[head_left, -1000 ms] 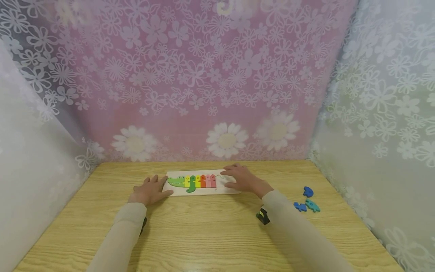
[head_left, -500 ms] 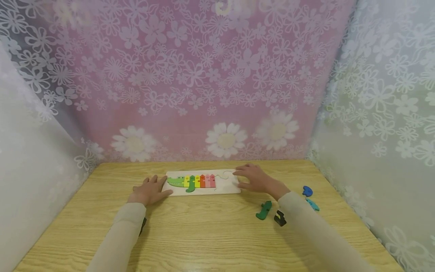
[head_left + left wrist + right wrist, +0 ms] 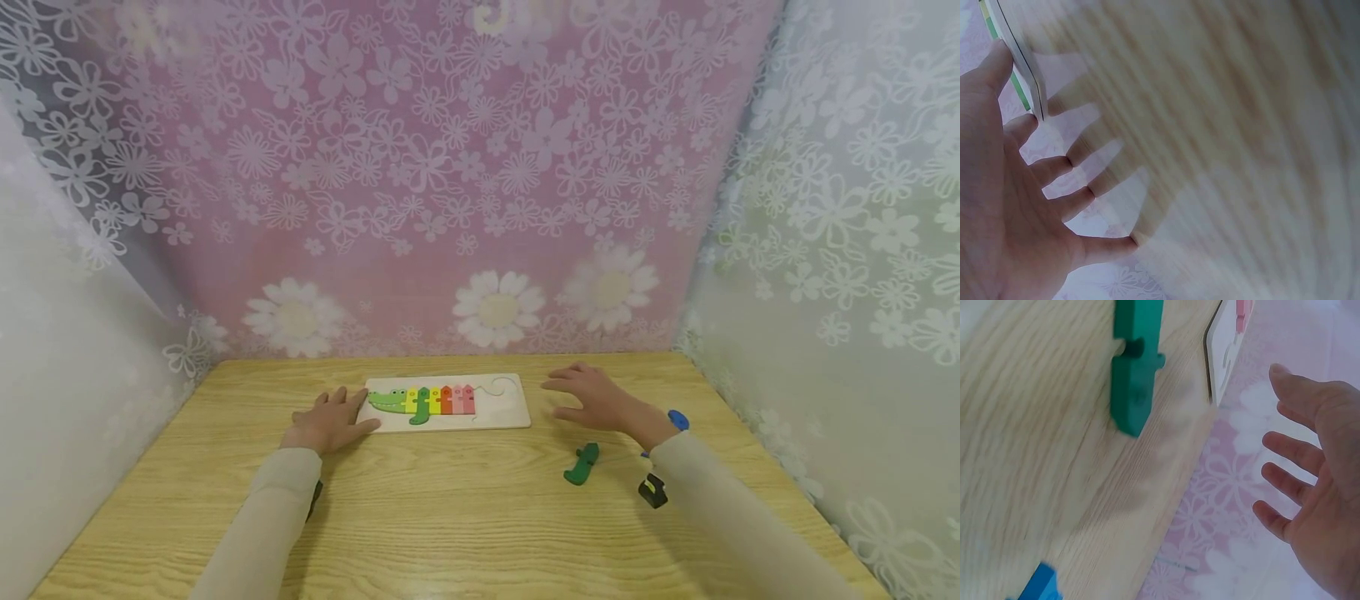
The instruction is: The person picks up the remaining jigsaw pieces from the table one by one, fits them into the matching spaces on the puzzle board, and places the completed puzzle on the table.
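Note:
A pale wooden puzzle board (image 3: 501, 410) lies flat towards the back of the table. On its left and middle sits a row of crocodile pieces (image 3: 422, 402): a green head, then yellow, green, orange and pink segments. Bare board with a thin curled outline shows at its right end. My left hand (image 3: 327, 421) rests at the board's left edge, fingers spread, thumb and forefinger touching it. My right hand (image 3: 596, 400) hovers right of the board, fingers loosely extended, holding nothing. Below it lies a dark green puzzle piece (image 3: 582, 463), also close in the right wrist view.
A blue puzzle piece (image 3: 678, 419) lies at the right, partly behind the right sleeve (image 3: 720, 483). In the right wrist view a blue piece (image 3: 1041, 584) shows at the bottom. Flowered cloth (image 3: 480, 208) hangs behind and along both sides of the wooden table (image 3: 450, 517).
My right hand has moved right, off the board and away from it. The dark green piece, hidden at first, is uncovered; the sleeve now covers most of the blue pieces. My left hand stays put.

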Tool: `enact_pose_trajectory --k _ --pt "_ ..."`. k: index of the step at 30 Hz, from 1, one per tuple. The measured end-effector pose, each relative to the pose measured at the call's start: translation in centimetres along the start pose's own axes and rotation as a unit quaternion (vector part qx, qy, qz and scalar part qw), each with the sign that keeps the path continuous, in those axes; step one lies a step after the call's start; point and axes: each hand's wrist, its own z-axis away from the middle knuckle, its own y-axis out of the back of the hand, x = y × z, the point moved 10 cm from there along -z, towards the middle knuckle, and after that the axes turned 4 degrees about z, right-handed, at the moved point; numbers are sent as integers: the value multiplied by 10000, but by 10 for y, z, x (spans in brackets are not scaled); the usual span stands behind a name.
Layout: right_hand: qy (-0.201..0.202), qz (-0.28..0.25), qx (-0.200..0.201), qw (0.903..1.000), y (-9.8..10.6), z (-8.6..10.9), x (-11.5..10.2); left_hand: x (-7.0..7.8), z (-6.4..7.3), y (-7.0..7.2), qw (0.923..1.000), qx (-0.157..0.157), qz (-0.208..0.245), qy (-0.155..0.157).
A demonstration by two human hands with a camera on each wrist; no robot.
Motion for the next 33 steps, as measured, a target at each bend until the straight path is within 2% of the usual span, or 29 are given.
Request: enact_pose_trajectory --k 5,15,24,33 --pt "-85 83 46 9999 5 14 9 -1 -1 0 10000 -13 13 4" --pt "-10 285 202 9994 15 40 20 -1 -1 -1 10000 -13 2 19" --pt "46 412 386 9984 27 62 23 -1 0 0 10000 -51 28 51" --pt "-143 530 204 9983 28 84 33 1 1 0 10000 -64 6 27"
